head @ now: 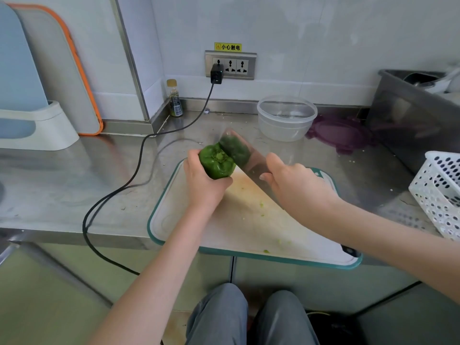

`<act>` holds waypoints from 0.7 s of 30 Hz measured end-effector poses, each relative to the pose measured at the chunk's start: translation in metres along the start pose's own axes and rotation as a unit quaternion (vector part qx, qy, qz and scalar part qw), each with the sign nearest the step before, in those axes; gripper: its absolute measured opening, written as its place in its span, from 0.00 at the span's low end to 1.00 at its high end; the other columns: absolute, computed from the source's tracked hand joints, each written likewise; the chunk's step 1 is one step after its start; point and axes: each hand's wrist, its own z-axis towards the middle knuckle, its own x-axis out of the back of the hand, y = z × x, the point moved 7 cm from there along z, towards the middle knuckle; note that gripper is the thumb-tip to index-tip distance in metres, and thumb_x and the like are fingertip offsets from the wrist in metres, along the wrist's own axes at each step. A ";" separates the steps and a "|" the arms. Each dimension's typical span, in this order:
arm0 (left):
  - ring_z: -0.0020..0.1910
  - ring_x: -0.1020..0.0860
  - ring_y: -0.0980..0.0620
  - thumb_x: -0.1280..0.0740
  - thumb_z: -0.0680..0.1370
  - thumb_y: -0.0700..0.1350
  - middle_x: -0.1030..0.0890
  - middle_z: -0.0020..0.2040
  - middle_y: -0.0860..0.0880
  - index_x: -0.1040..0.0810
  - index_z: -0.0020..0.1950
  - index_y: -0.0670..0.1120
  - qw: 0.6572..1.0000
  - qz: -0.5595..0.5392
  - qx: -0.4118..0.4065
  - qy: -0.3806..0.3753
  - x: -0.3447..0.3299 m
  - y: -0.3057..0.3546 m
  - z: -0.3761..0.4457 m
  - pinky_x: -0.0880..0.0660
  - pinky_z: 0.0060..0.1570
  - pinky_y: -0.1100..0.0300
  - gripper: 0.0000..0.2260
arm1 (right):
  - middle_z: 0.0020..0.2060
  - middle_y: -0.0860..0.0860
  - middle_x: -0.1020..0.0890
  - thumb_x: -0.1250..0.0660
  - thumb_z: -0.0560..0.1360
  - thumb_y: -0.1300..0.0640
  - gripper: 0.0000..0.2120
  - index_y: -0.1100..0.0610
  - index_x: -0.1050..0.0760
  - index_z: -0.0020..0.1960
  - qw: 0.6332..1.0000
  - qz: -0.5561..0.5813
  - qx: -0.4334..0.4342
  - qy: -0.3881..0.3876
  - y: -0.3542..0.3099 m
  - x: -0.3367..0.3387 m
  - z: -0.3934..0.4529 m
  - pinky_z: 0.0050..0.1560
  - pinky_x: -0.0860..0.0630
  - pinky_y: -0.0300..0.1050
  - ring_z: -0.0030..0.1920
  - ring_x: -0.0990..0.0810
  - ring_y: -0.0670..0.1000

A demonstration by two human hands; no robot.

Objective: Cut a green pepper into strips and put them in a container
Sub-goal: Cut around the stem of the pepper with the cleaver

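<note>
A whole green pepper [217,161] lies at the far left corner of the white, teal-rimmed cutting board [239,227], stem end toward me. My left hand [202,181] grips it from the left and below. My right hand [296,184] grips the handle of a wide cleaver [242,151], whose blade sits against the pepper's right side and mirrors its green. The handle is hidden inside my fist. A clear round plastic container [286,117] stands behind the board, near the wall.
A purple lid [341,135] lies right of the container. A steel tub [410,115] and a white perforated basket [440,192] fill the right side. A black cable [139,160] crosses the steel counter on the left. A small bottle [175,99] stands by the wall; boards lean far left.
</note>
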 end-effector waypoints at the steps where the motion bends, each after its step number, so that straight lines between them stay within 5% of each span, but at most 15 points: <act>1: 0.46 0.32 0.58 0.27 0.62 0.32 0.33 0.55 0.47 0.36 0.54 0.49 1.000 -0.001 -0.001 0.001 0.000 0.000 0.000 0.35 0.37 0.69 0.28 | 0.29 0.49 0.34 0.50 0.83 0.51 0.09 0.53 0.45 0.47 1.000 0.000 -0.005 -0.001 0.000 0.000 0.001 0.24 0.43 0.43 0.27 0.36 0.48; 11: 0.46 0.31 0.60 0.27 0.61 0.32 0.32 0.55 0.48 0.36 0.53 0.50 1.000 -0.007 -0.003 0.004 -0.002 -0.003 0.001 0.33 0.39 0.68 0.28 | 0.36 0.56 0.26 0.47 0.82 0.51 0.12 0.58 0.40 0.45 0.998 0.036 -0.016 -0.052 0.006 0.012 0.008 0.25 0.39 0.41 0.26 0.32 0.51; 21: 0.45 0.31 0.59 0.26 0.62 0.33 0.32 0.52 0.47 0.36 0.49 0.51 1.000 -0.005 -0.024 0.002 -0.002 -0.004 0.004 0.33 0.37 0.74 0.26 | 0.34 0.53 0.31 0.48 0.82 0.49 0.11 0.56 0.39 0.46 0.993 -0.053 -0.022 -0.099 0.001 0.029 0.003 0.20 0.39 0.39 0.25 0.31 0.49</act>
